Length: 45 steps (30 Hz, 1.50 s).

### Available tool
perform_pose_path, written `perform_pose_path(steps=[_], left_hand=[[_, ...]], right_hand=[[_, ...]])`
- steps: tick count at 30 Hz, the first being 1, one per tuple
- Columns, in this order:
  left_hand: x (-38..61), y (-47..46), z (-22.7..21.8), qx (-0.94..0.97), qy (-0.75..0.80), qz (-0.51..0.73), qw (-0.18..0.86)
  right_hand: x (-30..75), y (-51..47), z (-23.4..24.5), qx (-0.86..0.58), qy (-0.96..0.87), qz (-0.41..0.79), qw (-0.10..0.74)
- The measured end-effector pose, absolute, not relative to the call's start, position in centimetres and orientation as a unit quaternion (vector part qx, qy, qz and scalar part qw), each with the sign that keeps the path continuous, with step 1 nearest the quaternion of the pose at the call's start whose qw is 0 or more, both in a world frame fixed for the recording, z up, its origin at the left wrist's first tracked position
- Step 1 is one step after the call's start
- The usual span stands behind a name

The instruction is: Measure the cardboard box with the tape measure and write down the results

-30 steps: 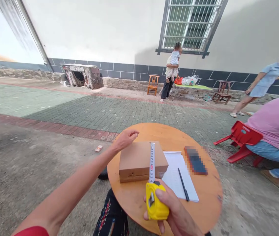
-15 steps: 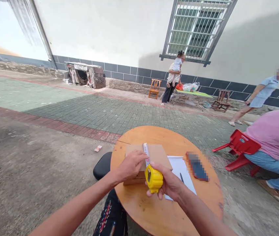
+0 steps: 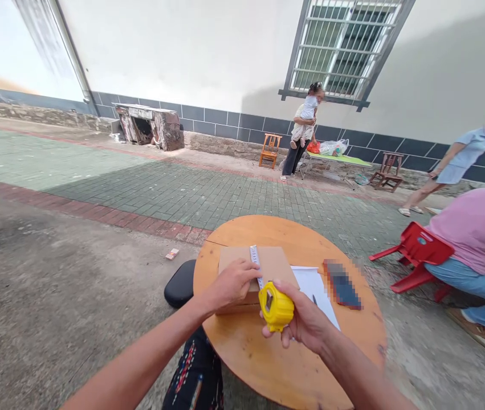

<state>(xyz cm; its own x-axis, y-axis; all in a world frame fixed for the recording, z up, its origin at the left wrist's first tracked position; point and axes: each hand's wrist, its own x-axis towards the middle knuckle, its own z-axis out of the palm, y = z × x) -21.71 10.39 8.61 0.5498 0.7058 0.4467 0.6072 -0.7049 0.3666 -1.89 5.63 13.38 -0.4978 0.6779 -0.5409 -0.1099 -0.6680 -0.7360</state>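
Note:
A flat brown cardboard box (image 3: 268, 261) lies on a round wooden table (image 3: 268, 364). My right hand (image 3: 306, 322) is closed around a yellow tape measure (image 3: 275, 306) at the box's near edge. Its white blade (image 3: 255, 259) runs across the box top to the far edge. My left hand (image 3: 233, 282) rests on the box beside the blade, fingers curled and pressing near the tape. A sheet of white paper (image 3: 314, 285) with a pen lies right of the box.
A dark phone (image 3: 341, 283) lies on the table's right side. A black stool seat (image 3: 179, 282) sits by the table's left edge. A person in pink sits on a red chair (image 3: 417, 250) at right. Other people, chairs and a green table stand by the far wall.
My left hand came back from the box's far edge to its near side beside the tape. My right hand moved the tape measure up to the box edge, then slightly right.

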Motion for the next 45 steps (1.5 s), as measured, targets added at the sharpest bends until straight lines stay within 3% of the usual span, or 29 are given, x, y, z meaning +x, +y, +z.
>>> perform_pose_path(steps=[13,31,39,45], left_hand=[[-22.0,10.4,8.5,0.876,0.373,0.289,0.101],[-22.1,10.7,8.1,0.869,0.368,0.309,0.117],[-22.6,9.6,10.1,0.758,0.412,0.465,0.199],[-23.1,9.0,12.9,0.597,0.448,0.531,0.401]], right_hand=[[-1.4,-1.5,10.8,-0.407,-0.323,0.798,0.307],[-1.8,-1.7,10.0,-0.407,-0.303,0.792,0.34],[-0.4,-2.9,9.8,-0.411,-0.392,0.765,0.304],[1.8,-4.9,9.3,-0.393,-0.442,0.766,0.25]])
